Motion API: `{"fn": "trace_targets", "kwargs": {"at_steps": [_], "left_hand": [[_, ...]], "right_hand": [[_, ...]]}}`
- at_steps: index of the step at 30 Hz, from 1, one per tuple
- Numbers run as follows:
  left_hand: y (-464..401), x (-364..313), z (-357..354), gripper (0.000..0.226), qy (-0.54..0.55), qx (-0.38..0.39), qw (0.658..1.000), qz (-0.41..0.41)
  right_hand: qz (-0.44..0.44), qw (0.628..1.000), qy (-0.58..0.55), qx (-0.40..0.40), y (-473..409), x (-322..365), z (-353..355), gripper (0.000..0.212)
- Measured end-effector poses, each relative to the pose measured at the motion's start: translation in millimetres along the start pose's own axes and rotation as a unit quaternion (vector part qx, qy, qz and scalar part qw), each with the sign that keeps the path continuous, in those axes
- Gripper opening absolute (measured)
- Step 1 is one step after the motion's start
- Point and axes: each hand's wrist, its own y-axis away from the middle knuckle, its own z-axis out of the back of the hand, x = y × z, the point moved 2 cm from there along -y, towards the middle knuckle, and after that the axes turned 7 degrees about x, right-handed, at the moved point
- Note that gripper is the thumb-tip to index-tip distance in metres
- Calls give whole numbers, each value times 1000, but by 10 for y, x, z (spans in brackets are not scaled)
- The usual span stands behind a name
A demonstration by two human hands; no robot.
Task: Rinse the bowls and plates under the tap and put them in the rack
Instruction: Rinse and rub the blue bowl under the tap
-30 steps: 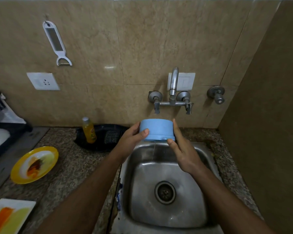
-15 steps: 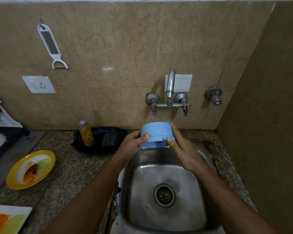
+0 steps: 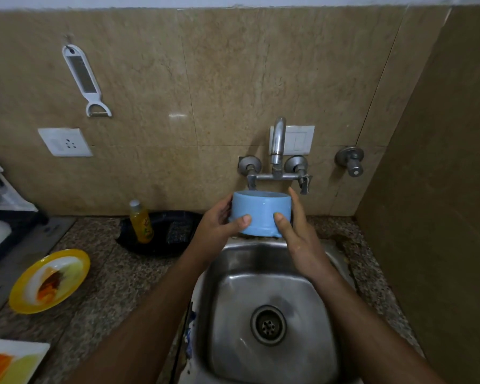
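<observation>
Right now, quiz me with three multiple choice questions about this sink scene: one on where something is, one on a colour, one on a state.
1. Where is the yellow plate?
A. in the sink
B. on the counter left of the sink
C. on the wall

2. What colour is the bowl?
A. blue
B. red
C. white

3. How is the bowl held?
A. left hand alone
B. right hand alone
C. both hands

Answers: B, it lies on the speckled counter; A, its wall is light blue; C, a thumb presses it from each side.
</observation>
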Motion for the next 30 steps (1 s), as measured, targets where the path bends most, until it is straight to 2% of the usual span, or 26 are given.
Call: {"fn": "trace_targets", "kwargs": {"at_steps": [3, 5, 9, 13, 15, 18, 21, 26, 30], "left_hand": [[10, 118, 8, 52, -11, -6, 997, 70], [27, 205, 17, 55, 2, -1, 994, 106], [46, 233, 32, 45, 26, -1, 995, 95], [78, 170, 19, 36, -3, -20, 997, 71], [110, 153, 37, 38, -12, -24, 998, 54], [177, 213, 53, 47, -31, -8, 997, 73], [251, 242, 63, 46, -39, -21, 997, 67], [282, 217, 124, 56, -63, -38, 996, 50], [548, 309, 242, 64, -75, -35, 995, 55]], "right_hand": [[-78, 995, 31, 55, -36, -81, 1, 48], [-90, 994, 21, 64, -4, -120, 25, 44], [-73, 996, 18, 49, 24, -91, -6, 47], [-55, 998, 12, 36, 32, -40, -30, 55], [-50, 998, 8, 35, 31, -30, -36, 60], [-77, 994, 4, 78, -3, -113, -48, 47], [-57, 995, -2, 80, -27, -82, -27, 42], [-47, 996, -7, 79, -22, -77, -120, 50], [-66, 989, -29, 131, -7, -88, -319, 74]]}}
